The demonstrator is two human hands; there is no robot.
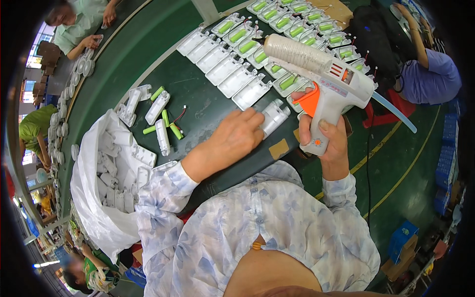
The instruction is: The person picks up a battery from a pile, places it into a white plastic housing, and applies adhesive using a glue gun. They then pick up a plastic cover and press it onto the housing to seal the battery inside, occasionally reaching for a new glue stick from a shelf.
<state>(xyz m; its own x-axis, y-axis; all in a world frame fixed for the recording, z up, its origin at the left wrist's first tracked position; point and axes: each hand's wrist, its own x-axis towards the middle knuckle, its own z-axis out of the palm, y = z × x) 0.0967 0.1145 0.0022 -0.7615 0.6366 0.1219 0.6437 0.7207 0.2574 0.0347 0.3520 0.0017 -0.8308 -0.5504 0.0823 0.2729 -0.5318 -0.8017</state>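
My right hand [332,137] is wrapped round the handle of a white hot glue gun [341,81] with an orange trigger. A pale glue stick [396,111] sticks out of its back end, and its nozzle points to the upper left. My left hand [231,137] has its fingers curled at the near edge of the bench, closed on the left side of a white plastic housing [275,117]; its fingertips are partly hidden. Beyond it lie rows of white housings [229,76], many holding green battery cells [247,46] with thin wires.
At left, a white plastic bag [91,183] is full of loose white parts [116,171]. Near it lie loose green cells [170,126] and more housings [132,105]. A piece of brown tape [279,148] sits at the bench edge. Other people work along a conveyor [111,37] and at right.
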